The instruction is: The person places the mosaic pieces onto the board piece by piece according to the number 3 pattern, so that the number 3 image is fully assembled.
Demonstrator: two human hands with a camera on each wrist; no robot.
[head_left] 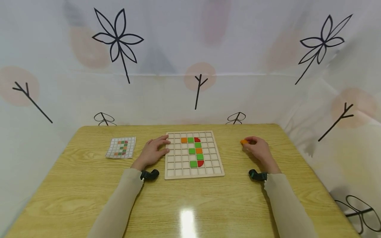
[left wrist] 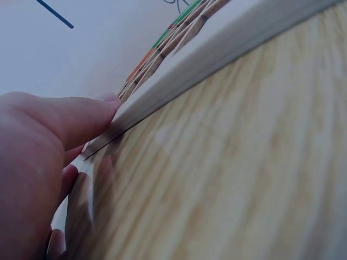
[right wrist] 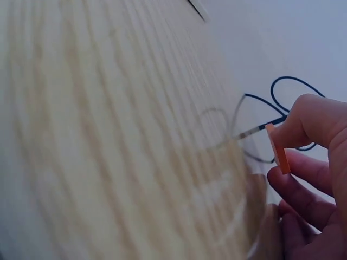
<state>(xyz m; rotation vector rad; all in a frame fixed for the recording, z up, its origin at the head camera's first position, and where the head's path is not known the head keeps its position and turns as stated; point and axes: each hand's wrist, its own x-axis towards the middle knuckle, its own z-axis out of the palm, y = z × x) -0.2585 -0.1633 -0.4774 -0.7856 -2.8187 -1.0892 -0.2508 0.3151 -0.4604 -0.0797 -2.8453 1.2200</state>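
My right hand (head_left: 257,148) pinches an orange square tile (right wrist: 278,149) between thumb and fingers, over the table to the right of the wooden grid board (head_left: 209,157). Edge-on in the right wrist view, the tile shows as thin and flat. On the board, green square tiles (head_left: 193,164), two orange tiles (head_left: 184,140) and two red rounded tiles (head_left: 200,163) fill some cells. My left hand (head_left: 152,151) rests at the board's left edge with its fingers extended. In the left wrist view the thumb (left wrist: 89,116) touches the board's side.
A paper card (head_left: 113,145) printed with a grid and a coloured pattern lies left of my left hand. The wood-grain table (head_left: 154,208) carries everything, and a patterned white cloth (head_left: 166,99) hangs behind it and along both sides.
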